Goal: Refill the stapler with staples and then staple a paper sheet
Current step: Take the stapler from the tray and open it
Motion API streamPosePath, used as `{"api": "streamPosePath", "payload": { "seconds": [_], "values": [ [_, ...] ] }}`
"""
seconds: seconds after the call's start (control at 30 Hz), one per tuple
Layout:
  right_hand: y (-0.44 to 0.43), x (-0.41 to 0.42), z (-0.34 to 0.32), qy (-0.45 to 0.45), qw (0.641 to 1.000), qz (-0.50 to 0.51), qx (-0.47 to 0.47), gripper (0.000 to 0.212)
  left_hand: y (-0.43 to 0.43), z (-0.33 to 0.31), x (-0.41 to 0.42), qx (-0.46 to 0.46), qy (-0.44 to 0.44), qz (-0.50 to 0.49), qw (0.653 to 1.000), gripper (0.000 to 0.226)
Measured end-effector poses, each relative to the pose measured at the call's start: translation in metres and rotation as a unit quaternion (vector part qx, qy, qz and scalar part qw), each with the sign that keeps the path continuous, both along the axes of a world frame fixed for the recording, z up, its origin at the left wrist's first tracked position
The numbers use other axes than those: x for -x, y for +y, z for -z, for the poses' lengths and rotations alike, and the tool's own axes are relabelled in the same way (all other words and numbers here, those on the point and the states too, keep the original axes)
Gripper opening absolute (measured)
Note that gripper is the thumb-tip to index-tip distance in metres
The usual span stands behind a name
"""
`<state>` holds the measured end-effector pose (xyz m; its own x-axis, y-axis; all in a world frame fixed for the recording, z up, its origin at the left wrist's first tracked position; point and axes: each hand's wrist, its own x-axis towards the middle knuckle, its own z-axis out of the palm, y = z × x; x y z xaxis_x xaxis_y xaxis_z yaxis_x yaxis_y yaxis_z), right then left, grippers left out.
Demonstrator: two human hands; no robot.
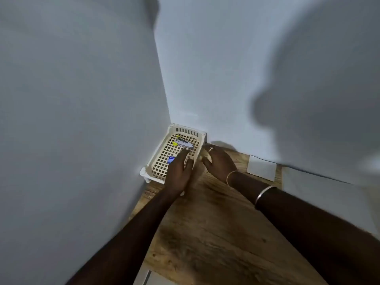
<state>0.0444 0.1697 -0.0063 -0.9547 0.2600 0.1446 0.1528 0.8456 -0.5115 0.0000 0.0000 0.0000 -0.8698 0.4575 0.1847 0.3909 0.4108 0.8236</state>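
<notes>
A cream lattice basket (160, 161) stands in the corner of a wooden table, against two white walls. Inside it lies a silver stapler (185, 144) with a yellow part, and nearer me a small blue staple box (171, 160). My left hand (178, 173) reaches over the basket's near rim, fingers extended toward the stapler and staple box, holding nothing. My right hand (218, 161), with a ring, rests on the basket's right rim with its fingers curled around the edge. A white paper sheet (262, 169) lies on the table to the right.
The wooden table (216, 233) stretches toward me. White walls close in on the left and back. A larger white sheet or surface (320, 192) lies at the far right. Bangles circle my right wrist.
</notes>
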Motion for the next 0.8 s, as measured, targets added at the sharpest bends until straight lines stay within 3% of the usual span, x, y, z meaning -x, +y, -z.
{"api": "streamPosePath", "payload": {
  "seconds": [0.23,0.43,0.7,0.8],
  "values": [
    [-0.021,0.084,0.003,-0.031,0.998,-0.024,-0.059,0.033,-0.006,0.004,0.056,0.013,-0.096,-0.081,0.992,0.040],
    [-0.024,0.114,0.017,-0.058,0.994,-0.020,-0.089,0.026,-0.011,0.015,0.073,0.015,-0.108,-0.096,0.989,0.040],
    [-0.023,0.114,0.032,-0.052,0.996,0.005,-0.077,0.025,-0.016,0.018,0.066,0.007,-0.129,-0.114,0.985,0.040],
    [-0.023,0.110,0.030,-0.022,0.999,0.021,-0.030,0.027,-0.014,0.016,0.063,-0.001,-0.143,-0.125,0.982,0.041]
  ]
}}
